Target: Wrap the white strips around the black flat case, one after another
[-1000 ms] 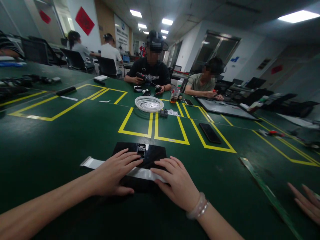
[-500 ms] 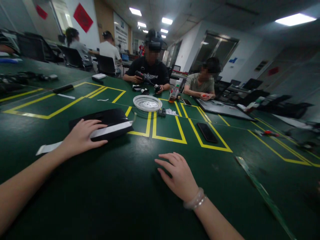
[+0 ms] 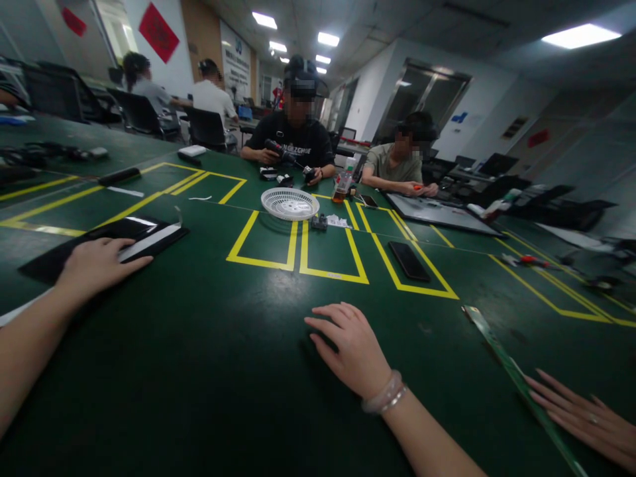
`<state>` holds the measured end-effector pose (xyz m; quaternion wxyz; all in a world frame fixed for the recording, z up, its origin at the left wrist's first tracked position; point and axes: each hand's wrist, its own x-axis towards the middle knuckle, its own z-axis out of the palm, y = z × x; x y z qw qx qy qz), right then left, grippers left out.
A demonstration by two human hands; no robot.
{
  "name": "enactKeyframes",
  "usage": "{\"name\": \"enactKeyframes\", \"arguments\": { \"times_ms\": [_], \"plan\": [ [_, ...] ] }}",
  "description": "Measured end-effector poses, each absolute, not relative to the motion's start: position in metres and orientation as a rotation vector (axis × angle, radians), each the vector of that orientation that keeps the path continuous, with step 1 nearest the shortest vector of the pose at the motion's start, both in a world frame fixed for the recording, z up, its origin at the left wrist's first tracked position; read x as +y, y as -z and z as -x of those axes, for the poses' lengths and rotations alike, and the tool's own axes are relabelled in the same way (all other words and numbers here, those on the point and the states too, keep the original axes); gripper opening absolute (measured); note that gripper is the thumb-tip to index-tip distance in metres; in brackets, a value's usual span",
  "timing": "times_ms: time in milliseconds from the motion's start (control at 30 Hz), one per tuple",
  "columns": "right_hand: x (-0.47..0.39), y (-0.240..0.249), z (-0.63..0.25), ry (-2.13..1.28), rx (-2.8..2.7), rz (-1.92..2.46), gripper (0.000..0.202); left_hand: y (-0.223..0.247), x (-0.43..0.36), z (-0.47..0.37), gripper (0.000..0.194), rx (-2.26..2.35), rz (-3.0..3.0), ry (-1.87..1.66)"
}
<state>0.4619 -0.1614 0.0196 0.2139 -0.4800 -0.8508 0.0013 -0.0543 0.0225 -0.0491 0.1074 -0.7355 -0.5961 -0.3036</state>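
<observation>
A flat, glossy black panel-like piece (image 3: 106,232) with a white strip (image 3: 156,242) along it lies on the table at the left. My left hand (image 3: 94,265) rests on top of it, fingers stretched out and thumb apart; it is open and not wrapped round the piece. Another pale strip (image 3: 22,306) shows beside my left wrist. In the middle foreground, my right hand (image 3: 350,344) hovers over or rests on the green table, holding nothing. Its fingers are loosely bent and apart, and a bracelet circles the wrist.
Yellow tape (image 3: 328,273) marks rectangles on the table. A white plastic basket (image 3: 289,204), a black phone (image 3: 409,261) and a bottle (image 3: 342,182) stand farther back. Another person's hand (image 3: 581,414) touches a long green strip (image 3: 517,377) at right. Two people sit across.
My left hand has moved left along with the black piece. My right hand has stayed nearly still. Another person's hand has come in at the right, by the green strip.
</observation>
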Motion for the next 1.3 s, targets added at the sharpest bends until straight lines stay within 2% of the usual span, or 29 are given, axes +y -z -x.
{"name": "enactKeyframes", "arguments": {
  "times_ms": [233, 433, 533, 633, 733, 867, 1000, 1133, 1233, 1300],
  "plan": [
    [-0.161, -0.019, -0.462, -0.022, -2.372, 1.336, 0.028, 0.036, 0.017, 0.039, 0.07, -1.777, 2.205, 0.825],
    [-0.162, -0.019, -0.461, -0.034, -2.393, 1.314, 0.027, 0.032, 0.003, 0.011, 0.08, -1.869, 2.275, 0.759],
    [-0.162, -0.018, -0.461, -0.044, -2.412, 1.303, 0.028, 0.028, -0.004, -0.016, 0.077, -1.807, 2.412, 0.732],
    [-0.163, -0.019, -0.461, -0.053, -2.426, 1.286, 0.031, 0.018, -0.021, -0.057, 0.06, -1.62, 2.689, 0.642],
    [-0.163, -0.02, -0.46, -0.084, -2.456, 1.27, 0.043, 0.004, -0.052, -0.105, 0.043, -1.34, 3.004, 0.518],
    [-0.164, -0.021, -0.456, -0.191, -2.519, 1.249, 0.062, -0.009, -0.096, -0.157, 0.04, -0.879, 3.336, 0.47],
    [-0.166, -0.021, -0.452, -0.35, -2.578, 1.239, 0.053, -0.011, -0.114, -0.173, 0.038, -0.672, 3.375, 0.443],
    [-0.166, -0.021, -0.454, -0.421, -2.433, 1.227, 0.045, -0.012, -0.09, -0.15, 0.049, -0.966, 3.215, 0.42],
    [-0.162, -0.02, -0.459, -0.526, -2.132, 1.238, 0.041, -0.013, -0.054, -0.107, 0.063, -1.549, 2.806, 0.497],
    [-0.158, -0.019, -0.463, -0.656, -1.811, 1.272, 0.042, -0.012, -0.031, -0.069, 0.076, -1.894, 2.478, 0.417]
  ]
}}
